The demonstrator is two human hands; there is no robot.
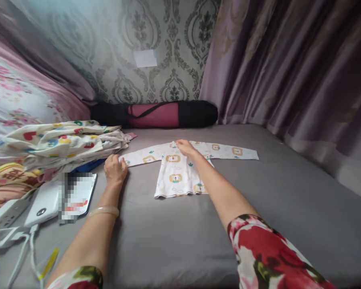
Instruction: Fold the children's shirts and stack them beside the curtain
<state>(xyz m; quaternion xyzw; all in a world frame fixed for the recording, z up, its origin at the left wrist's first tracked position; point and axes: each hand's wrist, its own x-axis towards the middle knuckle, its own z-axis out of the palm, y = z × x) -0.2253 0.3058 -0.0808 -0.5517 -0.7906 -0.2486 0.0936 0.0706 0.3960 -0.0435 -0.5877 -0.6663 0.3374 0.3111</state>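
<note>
Apparently straightening the shirt (180,172) laid toward the bed's (289,192) far edge, with left hand (116,168) curled at a cuff, right hand (185,147) at the collar; cannot tell whether pinching. Next, perhaps level the sleeves (227,149).

And there's open grey bedsheet (289,212) right of the long-sleeved printed shirt (174,169) and below its hem, room for a hand to sweep through, but clothes pile (63,140), power bank (43,202) and power strip (10,212) crowd the left, and the long black-and-maroon bag (158,115) bars the back!

Shirt (180,176) on sheet (156,241), bag (153,115) behind, clothes (72,136) left
</note>
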